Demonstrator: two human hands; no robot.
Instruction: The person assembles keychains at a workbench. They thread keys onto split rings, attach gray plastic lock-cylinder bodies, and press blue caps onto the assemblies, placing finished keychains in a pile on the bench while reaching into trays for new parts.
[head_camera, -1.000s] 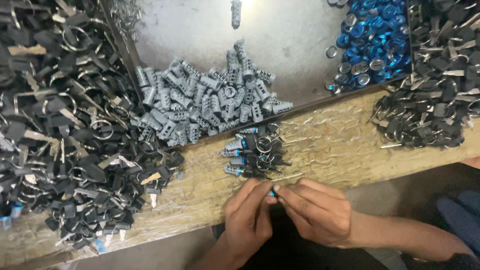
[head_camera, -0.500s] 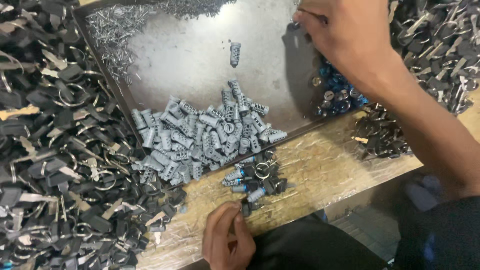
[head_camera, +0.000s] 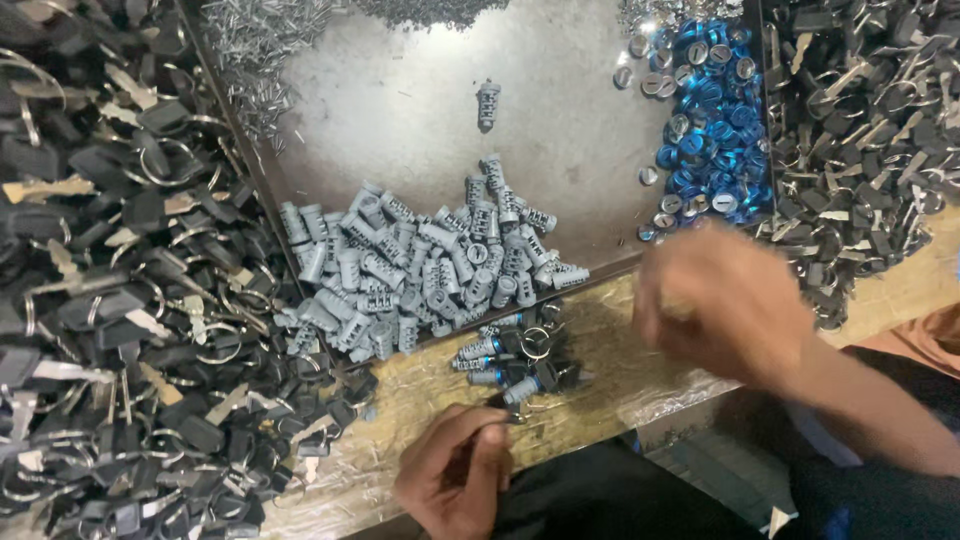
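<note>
My left hand (head_camera: 455, 478) rests at the bench's front edge with its fingers curled. Its fingertips touch the near side of a small pile of grey lock cylinders with blue ends and black keys (head_camera: 512, 362); anything inside the hand is hidden. Blurred with motion, my right hand (head_camera: 722, 312) hovers over the wooden bench edge (head_camera: 610, 350), just below the heap of blue round caps (head_camera: 712, 140). I cannot see whether it holds a cap. A heap of plain grey cylinders (head_camera: 420, 270) lies in the metal tray (head_camera: 400, 120).
Large heaps of black-headed keys on rings lie left (head_camera: 120, 300) and right (head_camera: 865, 150) of the tray. One grey cylinder (head_camera: 488, 103) lies alone mid-tray. Thin metal pins (head_camera: 262, 45) are heaped at the tray's far left corner.
A second ago both hands were together at the bench edge. The right hand then reached up to the blue caps and has now come back down to the bench; the left stayed low.
</note>
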